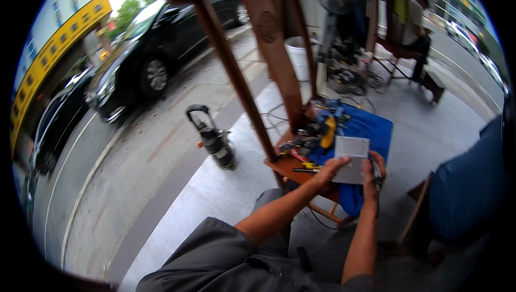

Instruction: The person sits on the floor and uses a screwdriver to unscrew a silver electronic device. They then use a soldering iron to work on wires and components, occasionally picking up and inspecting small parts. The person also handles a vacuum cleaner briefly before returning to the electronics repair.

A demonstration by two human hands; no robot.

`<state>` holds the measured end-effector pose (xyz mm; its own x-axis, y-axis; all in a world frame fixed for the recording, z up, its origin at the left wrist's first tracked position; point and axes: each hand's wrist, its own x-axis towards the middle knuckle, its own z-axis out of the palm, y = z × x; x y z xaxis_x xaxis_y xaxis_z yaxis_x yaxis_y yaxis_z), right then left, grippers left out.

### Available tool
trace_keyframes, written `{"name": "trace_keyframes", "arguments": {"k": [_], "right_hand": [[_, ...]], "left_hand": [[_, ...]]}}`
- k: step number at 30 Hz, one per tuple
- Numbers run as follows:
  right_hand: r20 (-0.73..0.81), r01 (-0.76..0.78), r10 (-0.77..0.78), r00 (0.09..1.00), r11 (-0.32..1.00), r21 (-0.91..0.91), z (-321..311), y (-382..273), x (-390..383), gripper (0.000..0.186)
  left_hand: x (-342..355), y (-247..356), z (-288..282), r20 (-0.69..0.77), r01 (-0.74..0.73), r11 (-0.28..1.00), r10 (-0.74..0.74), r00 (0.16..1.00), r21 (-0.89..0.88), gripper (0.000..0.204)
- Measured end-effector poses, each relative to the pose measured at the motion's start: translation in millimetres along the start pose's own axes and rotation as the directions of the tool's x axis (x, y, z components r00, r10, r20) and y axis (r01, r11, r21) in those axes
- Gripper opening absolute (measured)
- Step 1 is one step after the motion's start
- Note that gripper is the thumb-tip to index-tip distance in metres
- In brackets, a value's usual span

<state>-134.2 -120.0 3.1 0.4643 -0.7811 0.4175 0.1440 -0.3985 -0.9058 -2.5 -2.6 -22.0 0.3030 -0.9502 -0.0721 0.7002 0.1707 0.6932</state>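
A flat grey metal-looking box (352, 172) with a pale printed label on its upper half is held between my two hands, above the seat of a wooden chair (286, 166). My left hand (329, 172) grips its left edge, thumb on the front face. Its right edge lies in my right hand (372, 178), also with the thumb on top. Something dark shows beside the right fingers, too small to name. Just beyond the box, a blue cloth (373, 123) covers part of the seat. A yellow tool (328, 132) and several jumbled small tools (301, 142) lie there.
The chair's tall back (269, 34) rises ahead. A black cylindrical device with a handle (219, 149) stands on the floor at left. Farther off are a white bucket (297, 58), a heap of parts (346, 71) and a black car (156, 58). Someone in blue (470, 179) is close at right.
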Motion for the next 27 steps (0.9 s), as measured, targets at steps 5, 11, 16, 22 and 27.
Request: {"name": "trace_keyframes", "arguments": {"k": [5,11,16,22,27], "right_hand": [[0.047,-0.066,0.056,0.997,0.969,0.239,-4,10,6,0.047],[-0.046,-0.127,0.147,0.988,0.947,0.295,-4,0,-2,0.039],[-0.097,-0.08,0.112,0.989,0.955,0.287,-2,9,-3,0.036],[-0.083,-0.12,0.148,0.986,0.954,0.276,-1,5,-1,0.045],[-0.07,-0.124,0.149,0.986,0.95,0.285,0,2,-1,0.058]], "left_hand": [[8,-6,-2,-0.016,-0.053,0.998,0.053,0.998,-0.039,0.048],[6,-15,-2,-0.002,-0.111,0.993,0.112,0.994,0.04,0.04],[5,-17,0,0.065,-0.159,0.984,0.154,0.986,0.076,0.04],[4,-12,4,0.104,-0.188,0.978,0.179,0.978,0.091,0.047],[1,-7,6,0.157,-0.212,0.975,0.2,0.967,0.064,0.053]]}}
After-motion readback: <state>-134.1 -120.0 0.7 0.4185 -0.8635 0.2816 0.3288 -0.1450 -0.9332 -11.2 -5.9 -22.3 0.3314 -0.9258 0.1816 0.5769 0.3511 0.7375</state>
